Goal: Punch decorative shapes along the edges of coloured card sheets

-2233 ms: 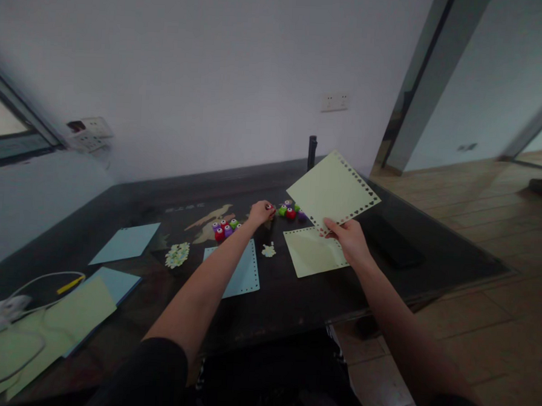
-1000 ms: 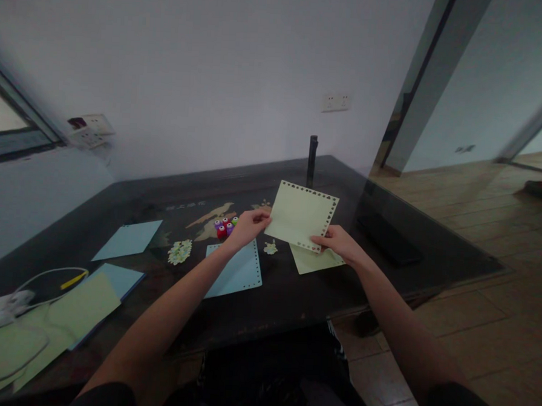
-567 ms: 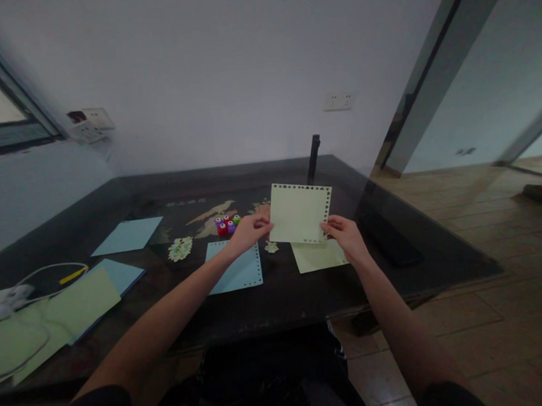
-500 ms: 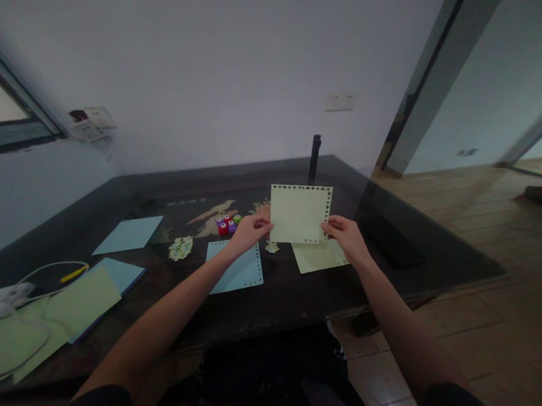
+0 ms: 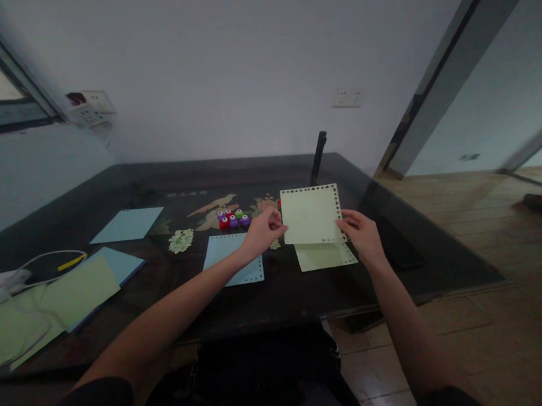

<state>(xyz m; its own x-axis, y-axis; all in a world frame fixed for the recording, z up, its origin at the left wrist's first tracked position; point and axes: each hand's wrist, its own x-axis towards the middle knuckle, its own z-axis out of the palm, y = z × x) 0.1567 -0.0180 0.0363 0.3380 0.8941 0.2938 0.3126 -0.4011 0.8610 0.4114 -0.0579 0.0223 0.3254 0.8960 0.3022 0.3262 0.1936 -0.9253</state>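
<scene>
A pale yellow sheet (image 5: 310, 216) with punched holes along its top, right and part of its bottom edge is raised above the table, slightly tilted. My left hand (image 5: 265, 230) pinches its left edge, and my right hand (image 5: 361, 233) pinches its right edge. Below it lies another yellow sheet (image 5: 323, 258) with holes. To the left rests a light blue sheet (image 5: 244, 272) with holes along its edges, partly under my left forearm. Several small colourful punches (image 5: 234, 220) stand behind the blue sheet. A pile of small paper pieces (image 5: 181, 241) sits left of them.
On the dark table (image 5: 256, 305), a blue sheet (image 5: 128, 224) and a stack of yellow and blue paper (image 5: 84, 290) lie left, with a white cable and a yellow pen (image 5: 71, 261). A black upright post (image 5: 318, 157) stands at the back. A dark flat object (image 5: 398, 246) lies right.
The held yellow sheet and both hands have shifted to the right, and the sheet has tilted, its right side higher. More of the punches shows beside my left hand.
</scene>
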